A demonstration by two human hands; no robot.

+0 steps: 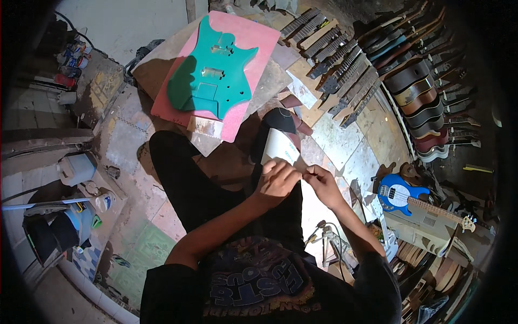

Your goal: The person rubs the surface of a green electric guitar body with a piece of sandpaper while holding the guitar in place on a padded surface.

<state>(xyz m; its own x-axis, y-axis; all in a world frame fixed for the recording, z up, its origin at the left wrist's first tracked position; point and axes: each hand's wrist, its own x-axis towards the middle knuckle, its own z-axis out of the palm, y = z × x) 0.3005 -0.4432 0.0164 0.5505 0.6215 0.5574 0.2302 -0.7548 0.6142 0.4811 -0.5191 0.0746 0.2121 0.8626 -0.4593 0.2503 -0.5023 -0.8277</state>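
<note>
My left hand [278,181] is closed on a sheet of sandpaper [280,146], its pale back with blue print facing up and a reddish-brown part showing at its far right. Close beside it, my right hand [322,186] pinches the sheet's near right edge. The sheet is bent and held over my right thigh. Ahead and to the left lies a green electric guitar body [213,75] with cut-out cavities and several holes. It rests on a pink board [253,38], and neither hand touches it.
Several guitar necks [345,70] lie in a row at the far right, with acoustic guitars [421,102] racked beyond. A blue bass guitar [399,194] sits at the right. A metal stand [326,243] is near my right arm. At left is a whitish jerrycan [79,168].
</note>
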